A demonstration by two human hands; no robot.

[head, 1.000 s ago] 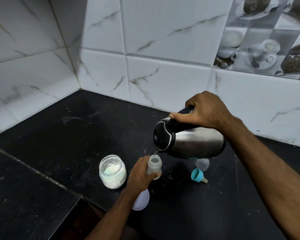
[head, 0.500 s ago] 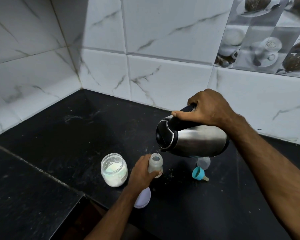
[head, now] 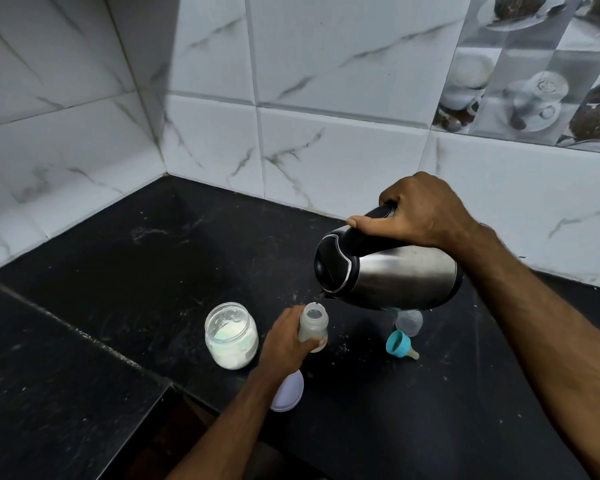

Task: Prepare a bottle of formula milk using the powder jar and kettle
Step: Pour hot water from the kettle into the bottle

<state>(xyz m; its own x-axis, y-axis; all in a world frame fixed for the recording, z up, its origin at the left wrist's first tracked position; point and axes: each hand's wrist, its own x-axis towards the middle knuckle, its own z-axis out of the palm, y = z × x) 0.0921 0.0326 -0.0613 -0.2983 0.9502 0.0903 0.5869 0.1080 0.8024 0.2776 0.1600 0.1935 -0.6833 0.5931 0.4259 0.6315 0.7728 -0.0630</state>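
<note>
My right hand [head: 420,211] grips the black handle of a steel kettle [head: 395,275], tipped far over to the left with its spout just above the bottle's mouth. A thin trickle of water falls from the spout. My left hand [head: 284,341] holds the small open baby bottle [head: 313,325] upright on the black counter [head: 153,265]. An open glass jar [head: 231,336] of white powder stands just left of that hand. The bottle's blue ring with its teat [head: 400,344] lies on the counter to the right, beside a clear cap [head: 409,322].
A pale round lid [head: 288,393] lies near the counter's front edge, partly under my left forearm. White marble-look tiled walls [head: 205,140] meet in a corner at the back left. The counter has a seam and a cut-out step at the lower left.
The kettle has lifted slightly and the stream into the bottle has thinned to a trickle. Both hands keep their holds; the bottle has stayed in place.
</note>
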